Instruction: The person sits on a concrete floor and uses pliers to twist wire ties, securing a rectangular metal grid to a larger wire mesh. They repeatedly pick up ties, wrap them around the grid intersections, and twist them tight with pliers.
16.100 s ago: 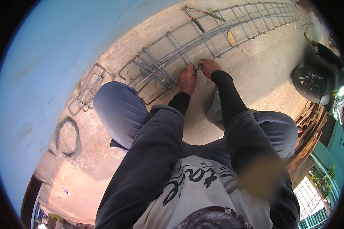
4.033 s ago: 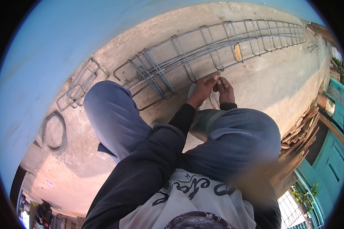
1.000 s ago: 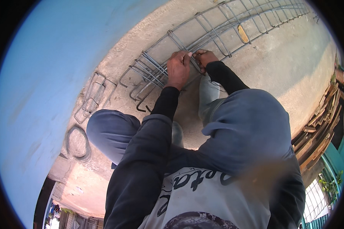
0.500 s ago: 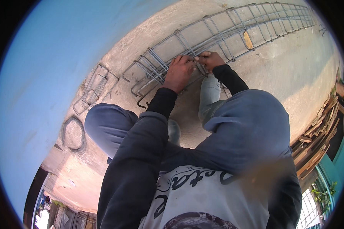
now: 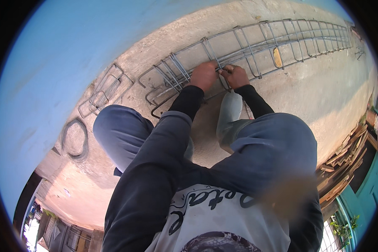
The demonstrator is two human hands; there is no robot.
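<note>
On the concrete floor beyond your knees, the metal cage runs from near your left knee away to the upper right, its long rods crossed by bent loops. Four seconds ago your hands were together on your side of its near rod; now they reach over that rod to the inner ones. The cutters that lay across the cage sixteen seconds ago have gone from it, while the yellow piece stays among the rods.

Your left hand is curled, back up, with its fingertips at a crossing of loop and rods, just right of some bunched loops. Your right hand meets it from the other side, thumb and forefinger drawn close together. The two hands nearly touch. Their fingertips are small and partly hidden, so I can't tell whether either is clamped on a rod or on something thinner.
</note>
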